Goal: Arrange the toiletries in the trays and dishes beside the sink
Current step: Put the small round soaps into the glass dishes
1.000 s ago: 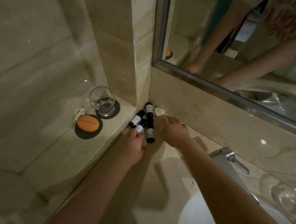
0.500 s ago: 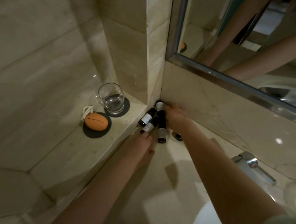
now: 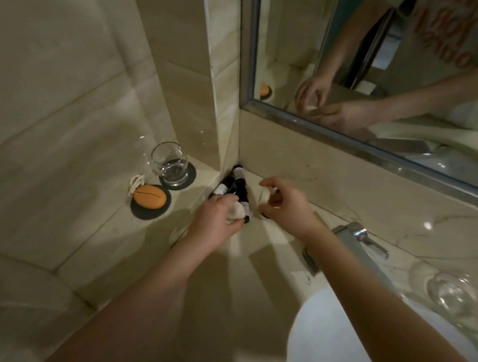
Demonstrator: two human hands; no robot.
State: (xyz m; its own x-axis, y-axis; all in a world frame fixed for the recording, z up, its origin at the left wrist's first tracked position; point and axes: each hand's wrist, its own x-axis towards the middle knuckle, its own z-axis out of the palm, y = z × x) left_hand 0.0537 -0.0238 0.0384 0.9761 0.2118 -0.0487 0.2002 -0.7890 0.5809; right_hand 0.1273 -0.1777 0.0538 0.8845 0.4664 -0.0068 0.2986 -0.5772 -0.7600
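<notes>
**tilefan:** So where's the stuff sitting? All I can make out is a heap of small dark bottles (image 3: pixel 238 185) jammed into the wall corner just below the mirror (image 3: pixel 390 78).

**soapdish_sam:** Yep, lying flat in that corner. The longest one runs lengthwise away from the person, cap end toward the corner; a shorter one leans off to its left. The left hand (image 3: pixel 215 225) is closed around a pale round thing (image 3: pixel 236 210), maybe a soap or a lid, too blurry to call. The right hand (image 3: pixel 285 205) hovers just right of the bottles, fingers curled loosely, holding nothing as far as the view shows.

**tilefan:** Handling?

**soapdish_sam:** Probably light, stiff and a bit slick, and they'd roll on the marble. Best pinched around the labelled middle.
</notes>
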